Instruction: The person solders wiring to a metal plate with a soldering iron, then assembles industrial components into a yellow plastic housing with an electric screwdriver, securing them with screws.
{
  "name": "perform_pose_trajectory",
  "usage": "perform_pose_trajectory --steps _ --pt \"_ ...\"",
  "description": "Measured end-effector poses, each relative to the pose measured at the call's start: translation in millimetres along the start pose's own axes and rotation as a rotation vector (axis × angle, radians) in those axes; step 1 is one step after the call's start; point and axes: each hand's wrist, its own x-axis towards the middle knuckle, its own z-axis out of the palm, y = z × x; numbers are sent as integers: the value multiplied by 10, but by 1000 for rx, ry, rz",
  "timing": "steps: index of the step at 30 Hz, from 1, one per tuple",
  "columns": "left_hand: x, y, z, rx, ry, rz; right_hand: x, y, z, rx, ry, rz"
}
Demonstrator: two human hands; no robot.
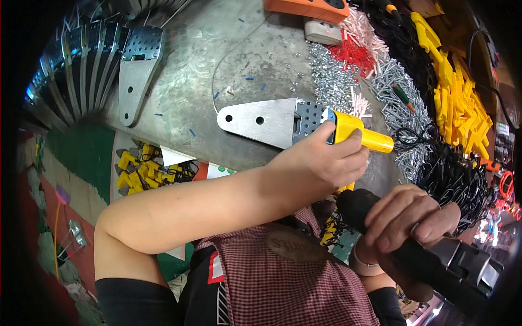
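My left hand [336,156] is closed around the yellow handle of a pipe-welding iron [274,120]. This iron lies on the grey worktable, its tapered metal plate with two holes pointing left and a perforated metal sleeve meeting the handle. In my right hand [410,220], nearer to me, is a thick black power tool [397,254], held above the table edge with its rounded end towards the yellow handle. The tip of that tool cannot be made out. A second perforated metal plate [132,81] without a yellow handle lies at the far left.
Piles of small metal nuts [329,70], red pieces [352,54] and long screws [399,95] cover the table's right side. Yellow handle parts [462,111] are heaped beyond them, beside black cables [454,182]. Several finished-looking yellow irons [144,168] lie below the table's left edge. An orange device [310,7] stands at the back.
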Motion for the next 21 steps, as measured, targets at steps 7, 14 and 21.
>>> perform_pose_trajectory --steps 7,14,21 --pt "31 -2 -83 71 -102 57 -170 -313 -278 27 27 -143" --pt "54 96 81 1 -17 -48 -112 -147 -394 86 -77 1" --pt "35 147 121 26 18 -87 -98 35 -365 104 -111 -80"
